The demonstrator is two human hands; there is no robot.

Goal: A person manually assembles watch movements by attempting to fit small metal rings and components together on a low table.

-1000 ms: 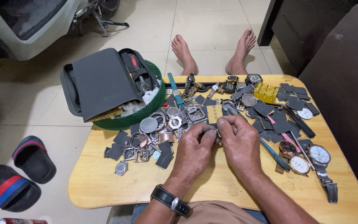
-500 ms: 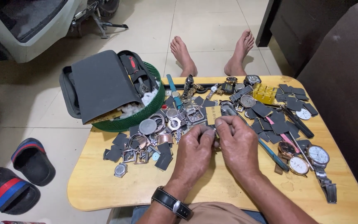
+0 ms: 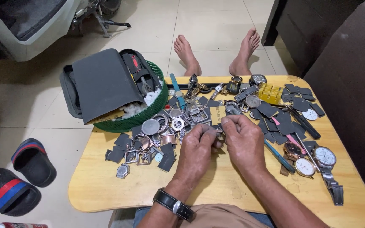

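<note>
Pinching together at the middle of the low, pale wooden table with rounded corners (image 3: 106, 190), the left hand (image 3: 197, 150) and the right hand (image 3: 243, 141) meet fingertip to fingertip over a small metal watch part (image 3: 217, 128). That part sits right between the 2 sets of fingertips, just in front of the knuckles, and only a sliver of it shows. Both hands are closed on it, fingers curled in, though the fingers cover the part so fully that its shape cannot be made out. A black wristwatch with a metal buckle (image 3: 175, 205) circles the left wrist.

From the head view, the round green plastic basket (image 3: 157, 107) at the table's far left edge holds a dark grey zip case lying open (image 3: 104, 82), with a red-handled tool (image 3: 134, 63) and other tools tucked beside it and white cotton wadding (image 3: 134, 109) underneath; the basket's deeper contents are hidden by the case. Loose round watch cases and rings (image 3: 151, 126) lie just left of the hands. Dark grey square pads (image 3: 275, 124) and 2 white-faced watches (image 3: 317, 160) lie to the right. Bare feet (image 3: 216, 48) rest on the tiled floor beyond the table, and 2 striped slippers (image 3: 20, 175) sit on the left.
</note>
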